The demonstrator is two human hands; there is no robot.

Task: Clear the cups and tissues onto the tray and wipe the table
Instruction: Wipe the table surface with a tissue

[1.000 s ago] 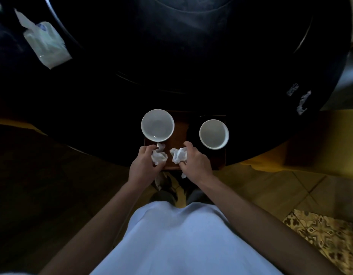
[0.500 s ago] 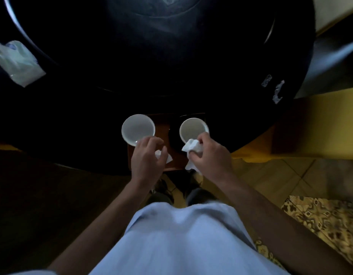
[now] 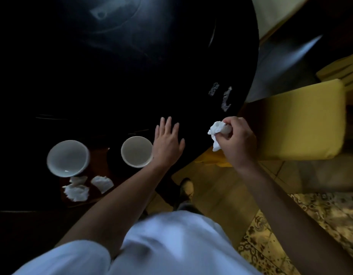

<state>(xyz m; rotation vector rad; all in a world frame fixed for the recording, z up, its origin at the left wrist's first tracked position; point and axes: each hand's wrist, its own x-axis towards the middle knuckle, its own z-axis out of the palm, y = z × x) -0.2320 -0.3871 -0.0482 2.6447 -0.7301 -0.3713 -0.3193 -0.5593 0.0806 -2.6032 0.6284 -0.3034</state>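
Dark round table (image 3: 132, 76) beside a yellow chair (image 3: 302, 124), tiled floor below. Tray (image 3: 98, 161) at near edge holds two cups (image 3: 68, 158) (image 3: 136, 151) and crumpled tissues (image 3: 86, 187). Since a second ago: left hand (image 3: 167, 144) released its tissue, fingers now spread flat; right hand (image 3: 236, 140) carried its wad (image 3: 216, 133) toward the spill (image 3: 226, 98). Clearing looks done, wiping next

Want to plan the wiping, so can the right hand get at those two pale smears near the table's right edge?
Probably yes: the right hand, shut on a crumpled tissue, hangs just short of the smears, and nothing lies between them.
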